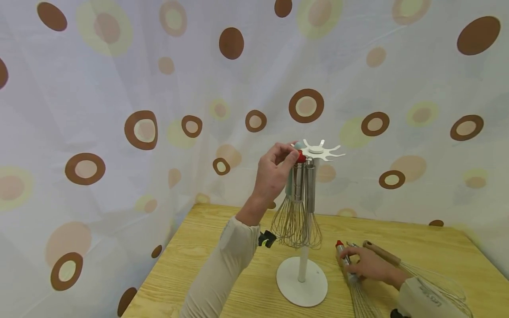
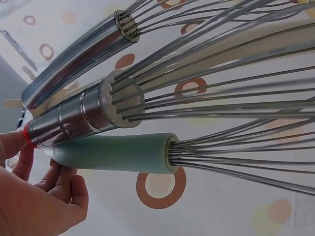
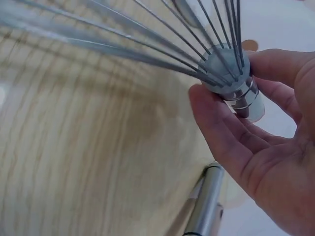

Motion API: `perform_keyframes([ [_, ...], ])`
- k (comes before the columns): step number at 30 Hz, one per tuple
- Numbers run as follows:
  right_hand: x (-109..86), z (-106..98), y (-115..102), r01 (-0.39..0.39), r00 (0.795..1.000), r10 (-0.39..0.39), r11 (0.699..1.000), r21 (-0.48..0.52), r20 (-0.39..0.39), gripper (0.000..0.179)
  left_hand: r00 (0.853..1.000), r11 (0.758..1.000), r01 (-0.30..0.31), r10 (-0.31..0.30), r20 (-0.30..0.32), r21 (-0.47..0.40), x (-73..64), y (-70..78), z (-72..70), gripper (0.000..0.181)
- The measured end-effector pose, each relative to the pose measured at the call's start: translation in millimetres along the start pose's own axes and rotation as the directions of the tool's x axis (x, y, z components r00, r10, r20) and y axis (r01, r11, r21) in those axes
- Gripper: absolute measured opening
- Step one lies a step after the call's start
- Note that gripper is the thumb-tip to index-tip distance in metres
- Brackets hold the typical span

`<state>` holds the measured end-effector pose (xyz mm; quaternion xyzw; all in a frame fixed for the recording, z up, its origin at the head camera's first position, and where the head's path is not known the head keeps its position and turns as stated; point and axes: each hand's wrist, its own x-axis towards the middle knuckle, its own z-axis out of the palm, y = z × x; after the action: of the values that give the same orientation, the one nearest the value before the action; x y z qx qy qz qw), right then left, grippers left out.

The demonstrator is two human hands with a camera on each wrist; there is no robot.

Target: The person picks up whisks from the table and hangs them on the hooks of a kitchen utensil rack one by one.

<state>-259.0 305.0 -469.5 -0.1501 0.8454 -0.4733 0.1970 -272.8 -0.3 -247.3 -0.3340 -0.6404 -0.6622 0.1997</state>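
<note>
A white rotating rack (image 1: 316,150) with hooked arms stands on the table, and three whisks hang at its left. My left hand (image 1: 274,172) pinches the red end of the middle one, a steel-handled whisk (image 1: 298,183). Beside it hang a whisk with a mint-green handle (image 2: 118,153), near my curled fingers, and a plain steel whisk (image 1: 311,190). To the right of the rack's base, my right hand (image 1: 370,265) grips another red-tipped steel whisk (image 3: 238,93) by its handle, thumb and fingers on either side. Its wires point toward the near edge.
Right of my right hand lie a wooden-handled whisk (image 1: 381,252) and a steel-handled whisk (image 3: 205,199), partly hidden. The rack's round white base (image 1: 290,287) rests on the wooden table (image 1: 222,247). A dotted curtain (image 1: 222,79) hangs behind.
</note>
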Motion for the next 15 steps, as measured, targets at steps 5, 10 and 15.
perform_keyframes([
  [5, 0.6, -3, -17, 0.057, 0.998, -0.059, 0.997, -0.044, -0.038, 0.041, 1.0, 0.999, -0.001, 0.002, 0.023, -0.042, 2.1, -3.1, -5.1, 0.015],
  [10, 0.0, -4, -37, 0.181, 0.976, -0.189, 0.98, -0.079, -0.108, 0.041, 0.999, 0.995, -0.001, 0.005, 0.048, -0.099, 3.5, -5.5, -8.6, 0.013],
  [15, -4.5, -3, -54, 0.263, 0.927, -0.291, 0.954, -0.141, -0.236, 0.04, 0.996, 0.992, 0.008, 0.003, 0.084, -0.128, 4.5, -7.7, -10.7, 0.011],
])
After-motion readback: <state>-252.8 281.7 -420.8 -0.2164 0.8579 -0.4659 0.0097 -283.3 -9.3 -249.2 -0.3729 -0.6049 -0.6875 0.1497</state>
